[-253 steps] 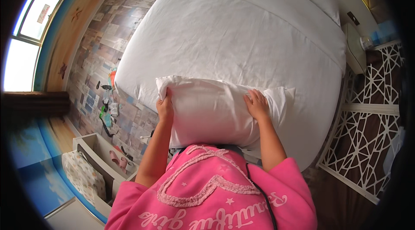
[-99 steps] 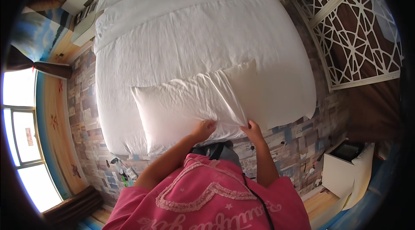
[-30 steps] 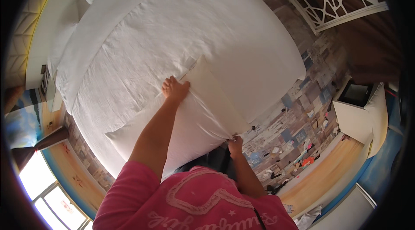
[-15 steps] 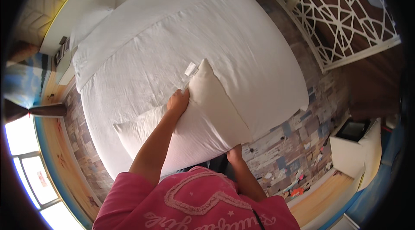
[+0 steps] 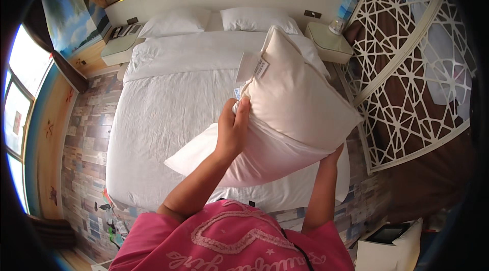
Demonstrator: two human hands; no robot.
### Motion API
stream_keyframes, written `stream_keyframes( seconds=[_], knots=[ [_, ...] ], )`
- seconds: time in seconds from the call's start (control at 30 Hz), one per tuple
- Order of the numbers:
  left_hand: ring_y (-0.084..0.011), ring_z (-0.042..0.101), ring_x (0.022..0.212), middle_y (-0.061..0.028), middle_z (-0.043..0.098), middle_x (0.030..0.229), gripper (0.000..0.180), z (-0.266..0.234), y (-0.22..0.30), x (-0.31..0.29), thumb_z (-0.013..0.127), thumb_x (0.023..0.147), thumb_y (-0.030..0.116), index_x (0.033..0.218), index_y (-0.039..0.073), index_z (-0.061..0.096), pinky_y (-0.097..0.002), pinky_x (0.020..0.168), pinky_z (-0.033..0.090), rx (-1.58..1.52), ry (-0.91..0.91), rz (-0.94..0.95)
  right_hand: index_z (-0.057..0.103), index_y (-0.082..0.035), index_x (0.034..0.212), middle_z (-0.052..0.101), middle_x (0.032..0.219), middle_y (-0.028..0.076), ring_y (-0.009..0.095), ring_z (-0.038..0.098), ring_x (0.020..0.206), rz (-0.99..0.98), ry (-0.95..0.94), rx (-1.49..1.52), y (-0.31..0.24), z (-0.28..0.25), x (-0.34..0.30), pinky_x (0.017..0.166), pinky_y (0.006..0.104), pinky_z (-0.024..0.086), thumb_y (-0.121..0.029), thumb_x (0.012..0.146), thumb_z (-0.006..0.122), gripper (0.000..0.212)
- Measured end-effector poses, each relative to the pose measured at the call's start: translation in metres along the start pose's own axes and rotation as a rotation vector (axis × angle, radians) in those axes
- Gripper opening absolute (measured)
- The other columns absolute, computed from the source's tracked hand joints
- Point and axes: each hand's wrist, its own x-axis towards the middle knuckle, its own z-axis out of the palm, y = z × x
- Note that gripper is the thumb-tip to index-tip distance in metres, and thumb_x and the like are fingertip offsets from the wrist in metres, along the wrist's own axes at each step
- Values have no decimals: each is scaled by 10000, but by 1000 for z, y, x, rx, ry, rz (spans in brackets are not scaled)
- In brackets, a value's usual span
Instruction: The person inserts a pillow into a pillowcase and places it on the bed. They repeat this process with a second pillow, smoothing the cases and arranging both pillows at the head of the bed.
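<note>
A cream-white pillow (image 5: pixel 300 93) is held up above the foot of the bed, tilted with one corner pointing up and away. Its lower part is inside a white pillowcase (image 5: pixel 270 161), whose edge crosses the pillow's middle. White tags (image 5: pixel 261 67) stick out from the pillow's left edge. My left hand (image 5: pixel 235 123) is closed on the pillow and case at that left side, thumb on top. On the right side my right hand (image 5: pixel 333 155) grips the pillowcase edge, its fingers mostly hidden beneath.
The bed (image 5: pixel 158 118) has white covers and two white pillows (image 5: pixel 175 21) at the headboard. Nightstands (image 5: pixel 328 42) flank it. A white lattice screen (image 5: pixel 402 67) stands at right, a white cabinet (image 5: pixel 389 248) at lower right. Small litter (image 5: pixel 114 225) lies on the floor at lower left.
The pillow and pillowcase have been raised off the bed and carried right, both hands still on them. My view has swung up toward the headboard.
</note>
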Motion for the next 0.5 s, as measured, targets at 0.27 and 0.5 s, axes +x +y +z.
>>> stream_keyframes(
  seconds=[0.27, 0.5],
  knots=[
    [-68, 428, 686, -19, 482, 704, 259, -14, -73, -34, 516, 1001, 254, 921, 9, 493, -251, 580, 379, 161, 138, 33, 291, -37, 1464, 301, 1501, 188, 312, 320, 1385, -558, 144, -464, -76, 74, -72, 1119, 454, 273, -401, 974, 518, 651],
    [-383, 547, 753, -208, 542, 831, 197, 4, -123, -91, 642, 891, 144, 1000, 17, 538, -405, 680, 457, 220, -155, 264, 287, -56, 1481, 458, 1356, 177, 336, 428, 1278, -751, -289, -1257, -73, 113, -153, 1087, 579, 191, -385, 605, 851, 1093]
  ],
)
